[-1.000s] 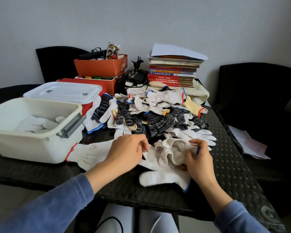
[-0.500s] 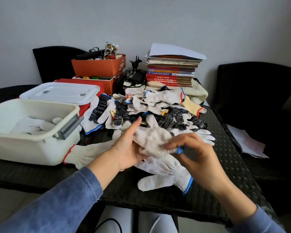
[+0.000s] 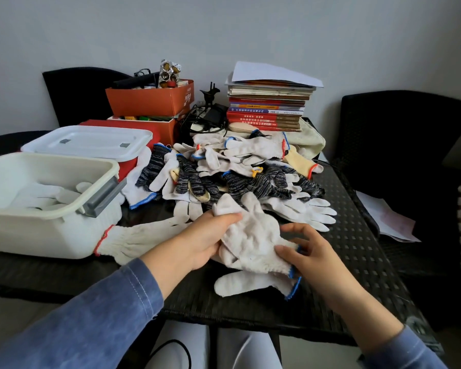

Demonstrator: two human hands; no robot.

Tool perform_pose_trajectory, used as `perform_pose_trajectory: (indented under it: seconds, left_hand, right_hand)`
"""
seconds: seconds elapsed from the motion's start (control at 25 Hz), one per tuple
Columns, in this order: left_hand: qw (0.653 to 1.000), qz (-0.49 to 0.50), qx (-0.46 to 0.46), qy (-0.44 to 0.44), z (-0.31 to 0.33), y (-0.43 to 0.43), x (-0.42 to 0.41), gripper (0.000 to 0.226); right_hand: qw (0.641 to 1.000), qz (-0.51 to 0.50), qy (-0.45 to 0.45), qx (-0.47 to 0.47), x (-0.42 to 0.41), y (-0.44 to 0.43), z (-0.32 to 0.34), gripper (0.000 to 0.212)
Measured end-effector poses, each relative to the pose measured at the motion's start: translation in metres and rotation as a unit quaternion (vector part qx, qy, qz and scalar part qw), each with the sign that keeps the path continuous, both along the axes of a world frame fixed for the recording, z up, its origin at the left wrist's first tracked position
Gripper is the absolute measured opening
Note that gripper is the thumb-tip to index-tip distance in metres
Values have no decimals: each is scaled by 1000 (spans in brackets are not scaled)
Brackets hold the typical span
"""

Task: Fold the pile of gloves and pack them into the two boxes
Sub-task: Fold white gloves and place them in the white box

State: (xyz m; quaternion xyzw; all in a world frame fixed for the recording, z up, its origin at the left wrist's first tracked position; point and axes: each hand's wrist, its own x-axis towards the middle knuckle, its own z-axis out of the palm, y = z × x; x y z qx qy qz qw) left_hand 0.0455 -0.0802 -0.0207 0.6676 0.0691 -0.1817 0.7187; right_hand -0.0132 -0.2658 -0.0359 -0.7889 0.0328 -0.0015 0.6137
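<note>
Left grip (image 3: 202,241) curled round finger end of white glove (image 3: 253,235), right grip (image 3: 312,259) pinched its blue cuff. Glove held just above counter (image 3: 357,249), in front of pile (image 3: 237,177). Open box (image 3: 37,235) at left, few gloves inside; lidded box (image 3: 91,141) behind it. Risks: limp knit could slip, fold could spring open; loose glove (image 3: 250,283) beneath might snag and drag off near edge. Room: bare counter right of hands; red-cuffed glove (image 3: 133,241) lay across path to open box; pile crowded behind.

- Clutches white glove (image 3: 250,235) in left grip (image 3: 205,238), thumb on top, sleeved forearm (image 3: 104,315) stretched forward.
- Pinches its cuff end with right grip (image 3: 312,254), fingers bent.
</note>
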Motion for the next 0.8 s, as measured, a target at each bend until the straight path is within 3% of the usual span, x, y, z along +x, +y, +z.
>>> perform_pose_trajectory:
  seconds: [0.12, 0.24, 0.36, 0.56, 0.8]
  left_hand:
    - [988, -43, 147, 9, -8, 7, -8, 32]
    - [984, -84, 153, 38, -13, 12, -13, 41]
    - [973, -150, 175, -11, -16, 16, -14, 41]
    - [926, -178, 292, -160, -30, 19, -11, 96]
    - [898, -190, 330, -221, -32, 19, -10, 100]
  right_hand:
    - [990, 2, -34, -137, -1, -2, -5, 19]
    - [976, 11, -42, -215, -2, -1, -11, 14]
    - [969, -3, -45, -244, -1, 0, -15, 15]
    - [962, 1, -62, -267, -4, 2, -17, 16]
    - [961, -17, -91, -260, -6, -1, -22, 26]
